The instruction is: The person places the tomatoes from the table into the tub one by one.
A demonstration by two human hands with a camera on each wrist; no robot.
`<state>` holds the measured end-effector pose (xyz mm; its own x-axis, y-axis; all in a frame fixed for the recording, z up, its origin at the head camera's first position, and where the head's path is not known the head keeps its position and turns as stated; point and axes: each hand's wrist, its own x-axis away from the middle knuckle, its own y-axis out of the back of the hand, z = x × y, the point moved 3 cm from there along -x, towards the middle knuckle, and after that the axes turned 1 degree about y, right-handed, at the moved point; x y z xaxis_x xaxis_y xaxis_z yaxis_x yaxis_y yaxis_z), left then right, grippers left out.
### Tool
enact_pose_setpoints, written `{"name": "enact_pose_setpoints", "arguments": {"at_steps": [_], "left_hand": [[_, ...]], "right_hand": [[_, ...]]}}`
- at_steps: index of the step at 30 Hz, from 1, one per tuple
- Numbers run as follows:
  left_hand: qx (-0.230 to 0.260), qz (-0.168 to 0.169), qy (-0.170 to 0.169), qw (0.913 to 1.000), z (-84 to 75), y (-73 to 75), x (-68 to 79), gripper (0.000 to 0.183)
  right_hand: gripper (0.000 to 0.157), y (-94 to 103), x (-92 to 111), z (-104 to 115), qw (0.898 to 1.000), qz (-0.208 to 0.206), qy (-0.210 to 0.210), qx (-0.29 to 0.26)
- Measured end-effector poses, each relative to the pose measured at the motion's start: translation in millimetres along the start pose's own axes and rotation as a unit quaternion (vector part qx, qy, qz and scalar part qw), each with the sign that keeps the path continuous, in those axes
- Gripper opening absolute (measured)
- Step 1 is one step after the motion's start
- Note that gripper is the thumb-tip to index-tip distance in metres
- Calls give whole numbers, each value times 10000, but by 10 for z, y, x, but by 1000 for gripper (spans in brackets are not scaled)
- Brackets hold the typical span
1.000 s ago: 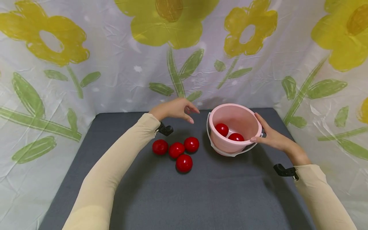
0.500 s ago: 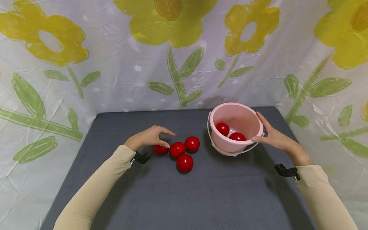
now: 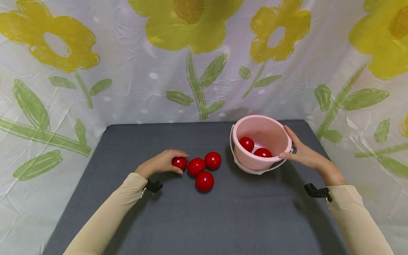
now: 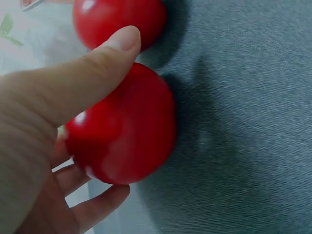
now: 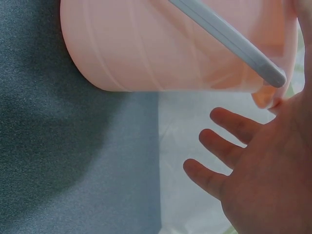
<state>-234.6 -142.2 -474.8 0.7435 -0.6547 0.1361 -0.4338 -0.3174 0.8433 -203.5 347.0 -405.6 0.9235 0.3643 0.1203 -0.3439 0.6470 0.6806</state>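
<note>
The left hand [image 3: 163,163] curls round a red ball [image 3: 180,163] on the counter [image 3: 223,219], beside three loose balls [image 3: 196,166]; the right hand [image 3: 304,153] holds the pink bucket [image 3: 247,158] by its rim, two balls [image 3: 247,143] inside; this looks like grabbing; next seems to need lifting bucketward.

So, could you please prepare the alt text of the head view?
A person's left grip holds a round red object beside three others on a dark gray table; the right grip holds a pink bucket containing two more. A flower-patterned sheet hangs behind.
</note>
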Motion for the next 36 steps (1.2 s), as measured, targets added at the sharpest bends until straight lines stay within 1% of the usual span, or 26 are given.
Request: {"name": "enact_pose_setpoints", "arguments": {"at_steps": [5,7,16,19,30,36], "left_hand": [[15,-249,-34,9997,63,-84,26,64],[70,-324,8,9994,91,-115,32,64],[263,-433,303,9983,100,-159,56,63],[228,-492,313,9980,107,-175,50,63],[216,-631,320,9973,85,-187,58,61],[99,-698,278,9971,83,-134,46,60]], "right_hand": [[109,-10,-2,-7,10000,16,-43,-8],[109,-12,-2,-8,10000,20,-50,-15],[109,-14,0,-9,9999,31,-98,9],[109,-5,7,-10,10000,-1,-46,8],[108,-18,18,-26,10000,-5,47,-78],[108,-13,11,-16,10000,6,60,-61]]}}
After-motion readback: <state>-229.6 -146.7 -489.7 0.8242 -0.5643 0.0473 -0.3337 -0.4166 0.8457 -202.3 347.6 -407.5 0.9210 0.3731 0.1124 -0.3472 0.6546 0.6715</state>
